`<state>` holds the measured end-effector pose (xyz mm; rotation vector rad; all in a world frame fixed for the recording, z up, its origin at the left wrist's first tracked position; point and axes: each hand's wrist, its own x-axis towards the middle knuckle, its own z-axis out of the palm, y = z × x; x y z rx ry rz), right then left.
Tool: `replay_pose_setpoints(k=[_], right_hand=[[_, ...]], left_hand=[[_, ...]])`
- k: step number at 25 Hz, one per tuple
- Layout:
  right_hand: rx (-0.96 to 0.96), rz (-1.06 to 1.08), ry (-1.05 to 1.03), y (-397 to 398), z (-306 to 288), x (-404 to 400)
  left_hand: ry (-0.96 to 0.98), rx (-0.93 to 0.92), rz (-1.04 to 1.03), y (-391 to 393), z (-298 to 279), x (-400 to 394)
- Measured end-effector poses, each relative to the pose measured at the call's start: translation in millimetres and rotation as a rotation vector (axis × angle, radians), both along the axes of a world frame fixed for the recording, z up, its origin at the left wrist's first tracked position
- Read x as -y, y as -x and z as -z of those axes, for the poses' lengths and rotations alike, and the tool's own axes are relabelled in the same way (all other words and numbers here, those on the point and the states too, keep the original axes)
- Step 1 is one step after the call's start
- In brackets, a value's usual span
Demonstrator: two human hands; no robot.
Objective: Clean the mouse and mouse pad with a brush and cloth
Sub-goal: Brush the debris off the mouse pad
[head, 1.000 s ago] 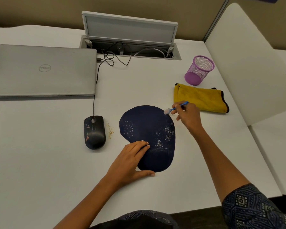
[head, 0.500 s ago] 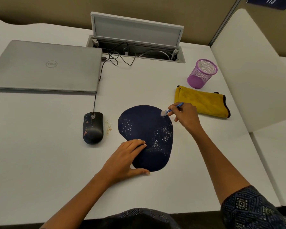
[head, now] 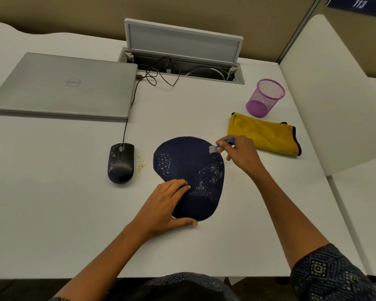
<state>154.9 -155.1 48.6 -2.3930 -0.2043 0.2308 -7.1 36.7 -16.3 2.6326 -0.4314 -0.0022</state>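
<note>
Left hand lies flat with straight fingers pressing the mouse pad at its 7 o'clock edge, which I read as an anchor so the pad won't skid under strokes. Right hand pinches the small blue brush, bristles touching the pad's 1 o'clock rim, likely to sweep the pale specks at its 4 o'clock off the edge. Mouse sits just beside the pad at 9 o'clock with crumbs between; yellow cloth waits at 2 o'clock, untouched.
</note>
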Motion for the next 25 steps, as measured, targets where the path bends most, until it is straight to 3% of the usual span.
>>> replay_pose_setpoints(k=[5,10,12,19,25], right_hand=[[-0.049,-0.021,0.193,-4,-2,33],[-0.032,0.008,-0.126,-4,-9,11],[-0.058,-0.032,-0.152,0,-3,4],[-0.070,-0.027,0.080,-2,0,38],[-0.005,-0.031,-0.213,-3,0,8]], left_hand=[[0.005,-0.027,-0.033,1,0,4],[0.058,-0.061,-0.112,3,-5,12],[0.063,-0.073,-0.141,4,-5,17],[0.070,-0.101,-0.178,5,-4,21],[0.069,-0.132,-0.180,3,-6,21]])
